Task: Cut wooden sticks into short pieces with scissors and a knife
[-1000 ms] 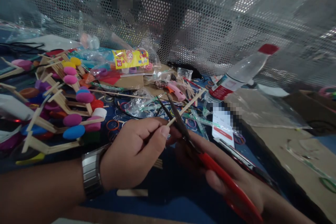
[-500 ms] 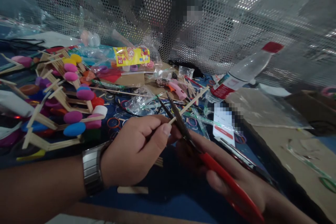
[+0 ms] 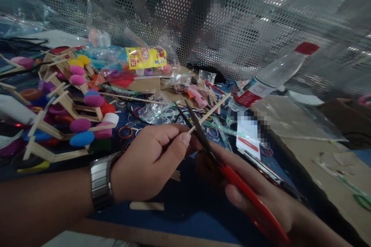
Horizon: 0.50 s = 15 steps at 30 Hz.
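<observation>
My left hand [image 3: 153, 160], with a metal watch on its wrist, pinches the lower end of a thin wooden stick [image 3: 213, 110] that points up and right. My right hand [image 3: 249, 193] is wrapped round the red handles of a pair of scissors [image 3: 252, 200]. The dark scissor blades are parted, and the stick lies across them close to my left thumb. Part of my right hand's fingers is in shadow. Below my left hand a flat wooden stick [image 3: 147, 205] lies on the blue table surface.
Stick structures with coloured oval pieces [image 3: 82, 138] fill the left. A yellow-labelled bag [image 3: 147, 58] lies behind them. To the right are a clear red-capped bottle [image 3: 265, 77], a phone [image 3: 247, 135] and a box cutter [image 3: 262, 168]. Small rubber bands and plastic wrappers are scattered in the middle.
The view has shifted slightly. Both hands keep their holds on the stick and scissors, and the blades remain parted around the stick.
</observation>
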Each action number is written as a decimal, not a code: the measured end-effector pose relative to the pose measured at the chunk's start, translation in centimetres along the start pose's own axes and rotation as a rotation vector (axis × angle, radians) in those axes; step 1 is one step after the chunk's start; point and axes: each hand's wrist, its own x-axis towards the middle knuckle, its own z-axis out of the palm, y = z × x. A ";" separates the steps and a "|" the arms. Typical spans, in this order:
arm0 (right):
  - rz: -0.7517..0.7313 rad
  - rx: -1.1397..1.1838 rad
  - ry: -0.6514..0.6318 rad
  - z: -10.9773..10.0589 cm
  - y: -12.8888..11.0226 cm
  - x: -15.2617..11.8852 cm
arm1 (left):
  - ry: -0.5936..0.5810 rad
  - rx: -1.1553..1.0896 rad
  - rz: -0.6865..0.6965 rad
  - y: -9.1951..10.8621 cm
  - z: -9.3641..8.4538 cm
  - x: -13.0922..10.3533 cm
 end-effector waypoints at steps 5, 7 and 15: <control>-0.014 -0.023 -0.006 0.1 -0.4 0.2 | 0.008 0.045 0.036 0.0 -0.2 0.1; -0.008 -0.019 -0.037 0.1 -0.6 0.5 | 0.010 0.070 0.042 0.0 -0.3 0.1; 0.011 0.004 -0.051 0.0 -0.6 0.5 | 0.006 0.106 0.069 -0.2 -0.4 0.3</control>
